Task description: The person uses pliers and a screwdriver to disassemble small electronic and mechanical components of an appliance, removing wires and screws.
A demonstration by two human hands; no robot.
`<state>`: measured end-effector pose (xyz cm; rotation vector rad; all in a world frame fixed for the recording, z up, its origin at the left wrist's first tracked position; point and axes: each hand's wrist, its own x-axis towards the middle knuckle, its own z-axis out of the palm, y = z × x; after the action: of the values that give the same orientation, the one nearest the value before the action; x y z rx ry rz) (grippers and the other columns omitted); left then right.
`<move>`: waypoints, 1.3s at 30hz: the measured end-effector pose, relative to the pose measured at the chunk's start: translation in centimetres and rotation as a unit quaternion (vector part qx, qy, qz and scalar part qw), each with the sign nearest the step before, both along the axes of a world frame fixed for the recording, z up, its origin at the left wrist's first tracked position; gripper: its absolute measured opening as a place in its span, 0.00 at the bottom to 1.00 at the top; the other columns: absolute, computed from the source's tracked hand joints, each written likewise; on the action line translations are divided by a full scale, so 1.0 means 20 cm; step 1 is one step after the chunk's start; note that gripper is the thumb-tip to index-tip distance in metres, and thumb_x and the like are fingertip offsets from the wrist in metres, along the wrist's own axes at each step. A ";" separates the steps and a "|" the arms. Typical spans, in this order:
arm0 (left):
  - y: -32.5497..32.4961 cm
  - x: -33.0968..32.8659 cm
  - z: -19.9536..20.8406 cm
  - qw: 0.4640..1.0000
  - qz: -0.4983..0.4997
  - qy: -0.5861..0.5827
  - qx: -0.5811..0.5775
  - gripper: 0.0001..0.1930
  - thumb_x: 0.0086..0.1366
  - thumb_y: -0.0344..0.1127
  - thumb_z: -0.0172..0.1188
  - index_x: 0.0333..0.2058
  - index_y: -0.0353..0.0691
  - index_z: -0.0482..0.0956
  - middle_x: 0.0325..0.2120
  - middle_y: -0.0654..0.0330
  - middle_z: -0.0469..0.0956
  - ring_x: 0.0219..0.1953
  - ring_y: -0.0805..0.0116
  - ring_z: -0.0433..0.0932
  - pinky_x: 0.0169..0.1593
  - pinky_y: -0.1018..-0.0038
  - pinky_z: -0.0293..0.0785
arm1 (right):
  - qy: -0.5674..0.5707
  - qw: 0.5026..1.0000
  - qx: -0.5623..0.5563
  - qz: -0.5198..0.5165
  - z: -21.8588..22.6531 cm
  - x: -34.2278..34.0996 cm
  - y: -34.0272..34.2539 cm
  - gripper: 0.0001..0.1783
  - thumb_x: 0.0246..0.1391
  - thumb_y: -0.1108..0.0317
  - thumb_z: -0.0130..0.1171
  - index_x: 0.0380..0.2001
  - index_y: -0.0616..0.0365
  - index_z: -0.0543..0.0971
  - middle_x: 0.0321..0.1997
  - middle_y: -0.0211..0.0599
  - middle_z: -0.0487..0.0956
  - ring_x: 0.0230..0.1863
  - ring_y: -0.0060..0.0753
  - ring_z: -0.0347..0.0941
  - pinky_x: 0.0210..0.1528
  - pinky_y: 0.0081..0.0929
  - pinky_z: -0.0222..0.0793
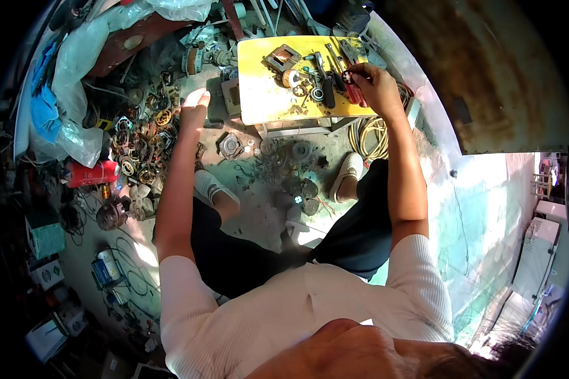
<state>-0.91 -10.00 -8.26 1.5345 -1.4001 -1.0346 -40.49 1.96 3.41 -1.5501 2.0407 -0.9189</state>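
A concrete floor (pixel 265 208) littered with metal scraps spreads below the seated person, who wears a pale ribbed top and dark trousers, with white shoes planted either side of a scatter of dark round discs (pixel 300 186). To the person's left lies a heap of copper-wound motor parts and rusty rings (pixel 142 136), with a red cylinder (pixel 91 172) beside it and crumpled clear plastic sheeting (pixel 76 82) further out. Ahead stands a small yellow worktop (pixel 259 95), carrying a square metal transformer frame (pixel 282 57), bearings and several dark-handled tools (pixel 329 79). A coil of yellowish hose (pixel 370 136) lies on the floor just below its right edge.

The right hand (pixel 376 85) rests over the worktop's right part, its fingers closed around a small round red-and-black part (pixel 348 77) held near the tools. The left hand (pixel 194 104) hangs open and flat, fingers together, holding nothing, above the heap of motor parts and well apart from the worktop.
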 end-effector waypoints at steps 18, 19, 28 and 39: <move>0.21 -0.18 0.26 0.981 -0.150 0.020 -0.121 0.19 0.65 0.35 0.61 0.52 0.35 0.75 0.50 0.47 0.76 0.55 0.52 0.75 0.58 0.64 0.70 | 0.077 0.989 -0.112 0.061 -0.09 0.28 -0.12 0.15 0.50 0.63 0.66 0.40 0.57 0.82 0.37 0.45 0.82 0.39 0.51 0.79 0.44 0.40 0.74; 0.21 -0.18 0.26 0.982 -0.143 0.011 -0.122 0.18 0.65 0.35 0.61 0.52 0.35 0.75 0.50 0.47 0.76 0.54 0.52 0.75 0.58 0.64 0.70 | 0.094 0.987 -0.106 0.078 -0.10 0.31 -0.13 0.16 0.50 0.62 0.67 0.41 0.57 0.82 0.38 0.46 0.82 0.39 0.52 0.79 0.43 0.41 0.74; 0.24 -0.19 0.34 0.980 -0.109 -0.047 -0.161 0.17 0.63 0.37 0.61 0.49 0.36 0.77 0.45 0.47 0.78 0.50 0.52 0.77 0.54 0.65 0.71 | 0.252 0.961 -0.077 0.077 -0.20 0.56 -0.22 0.29 0.42 0.54 0.72 0.48 0.51 0.77 0.41 0.42 0.80 0.44 0.48 0.76 0.48 0.44 0.67; 0.09 0.04 0.34 0.992 -0.035 0.013 -0.124 0.18 0.66 0.35 0.59 0.52 0.32 0.75 0.50 0.50 0.78 0.56 0.60 0.75 0.60 0.68 0.66 | 0.072 0.954 -0.278 0.086 0.25 0.67 -0.31 0.25 0.43 0.59 0.73 0.44 0.56 0.78 0.40 0.36 0.80 0.45 0.41 0.75 0.52 0.37 0.64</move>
<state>-0.10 -8.11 -1.49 1.2951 -1.5116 -0.8819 -27.16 -4.21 8.36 -2.0984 1.7824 -1.4305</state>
